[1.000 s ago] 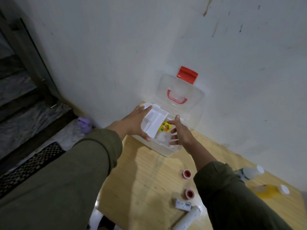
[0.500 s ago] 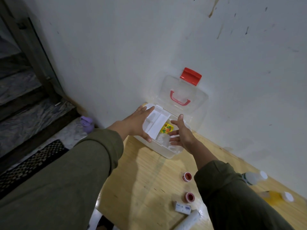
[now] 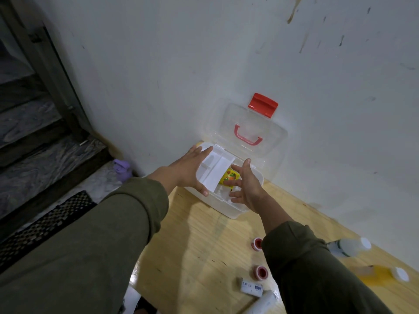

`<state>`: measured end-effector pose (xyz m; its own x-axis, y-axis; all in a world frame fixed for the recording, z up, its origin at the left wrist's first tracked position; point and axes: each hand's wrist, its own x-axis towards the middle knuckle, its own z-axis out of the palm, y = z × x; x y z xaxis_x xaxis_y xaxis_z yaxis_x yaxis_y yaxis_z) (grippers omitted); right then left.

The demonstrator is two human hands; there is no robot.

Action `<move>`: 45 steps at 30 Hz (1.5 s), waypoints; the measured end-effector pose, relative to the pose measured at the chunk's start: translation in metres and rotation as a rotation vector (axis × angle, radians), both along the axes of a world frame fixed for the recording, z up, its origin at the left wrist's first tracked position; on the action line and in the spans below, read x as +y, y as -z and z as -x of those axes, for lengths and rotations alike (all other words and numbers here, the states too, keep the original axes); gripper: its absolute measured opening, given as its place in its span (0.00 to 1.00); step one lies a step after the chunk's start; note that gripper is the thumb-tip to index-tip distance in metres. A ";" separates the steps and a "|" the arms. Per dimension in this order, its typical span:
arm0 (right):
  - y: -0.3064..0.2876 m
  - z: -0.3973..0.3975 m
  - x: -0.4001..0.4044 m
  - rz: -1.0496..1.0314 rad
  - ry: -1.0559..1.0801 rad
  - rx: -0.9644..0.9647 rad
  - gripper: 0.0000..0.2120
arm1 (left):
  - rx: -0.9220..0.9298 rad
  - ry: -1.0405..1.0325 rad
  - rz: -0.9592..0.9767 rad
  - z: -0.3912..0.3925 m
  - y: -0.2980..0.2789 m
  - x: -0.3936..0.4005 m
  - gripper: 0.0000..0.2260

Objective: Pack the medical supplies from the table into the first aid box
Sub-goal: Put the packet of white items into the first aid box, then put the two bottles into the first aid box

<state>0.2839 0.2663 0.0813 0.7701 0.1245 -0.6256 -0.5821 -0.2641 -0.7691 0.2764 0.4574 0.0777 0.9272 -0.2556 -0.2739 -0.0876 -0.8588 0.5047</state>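
While the first aid box sits open at the far edge of the wooden counter, against the white wall, both hands reach into it. Left hand lies on the white tray insert at the box's left side, fingers straight along the far rim, thumb at the near edge; looks like it grips the tray but fingers are not curled. Right hand hovers over the right part of the box, fingers spread and relaxed, holding nothing, thumb pointing toward the lid. Yellow packet with an orange print lies inside the box, between the two hands, just beside the right fingers. Box is clear plastic, lid standing up against the wall, with a red handle and red latch. Near the right sleeve, on the counter: two red-cored tape rolls, a small white labelled roll, a white wrapped roll. Farther right: a white-capped bottle on its side and a yellow bottle, blurred.
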 end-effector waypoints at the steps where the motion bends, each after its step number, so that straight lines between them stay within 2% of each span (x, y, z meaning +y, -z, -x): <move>1: 0.000 -0.001 0.000 0.010 -0.003 0.005 0.33 | -0.003 -0.002 -0.002 0.000 0.000 0.000 0.57; 10: 0.001 0.003 0.003 -0.080 0.023 0.037 0.32 | 0.001 -0.005 0.011 0.002 -0.001 0.000 0.57; 17: -0.012 0.005 -0.008 -0.034 0.035 -0.100 0.31 | -0.010 0.000 -0.044 0.004 -0.001 -0.001 0.54; 20: -0.026 0.013 -0.015 0.088 0.081 -0.283 0.22 | -0.092 0.006 -0.076 0.002 0.000 -0.001 0.50; 23: -0.037 0.026 -0.028 0.282 0.134 -0.473 0.16 | -0.187 0.039 0.022 0.000 -0.008 -0.008 0.43; 27: -0.048 0.050 -0.053 0.540 0.245 -0.607 0.16 | -0.274 0.145 0.166 -0.005 -0.025 -0.031 0.35; 31: -0.051 0.087 -0.090 0.785 0.356 -0.717 0.20 | -0.332 0.242 0.222 -0.001 -0.036 -0.075 0.30; 37: -0.038 0.159 -0.159 1.052 0.601 -0.771 0.23 | -0.493 0.442 0.347 0.027 -0.035 -0.166 0.26; 41: -0.019 0.189 -0.202 1.101 0.714 -0.737 0.23 | -0.482 0.479 0.418 0.050 -0.018 -0.228 0.26; 45: 0.001 0.197 -0.241 1.124 0.695 -0.731 0.23 | -0.471 0.496 0.463 0.057 0.005 -0.280 0.27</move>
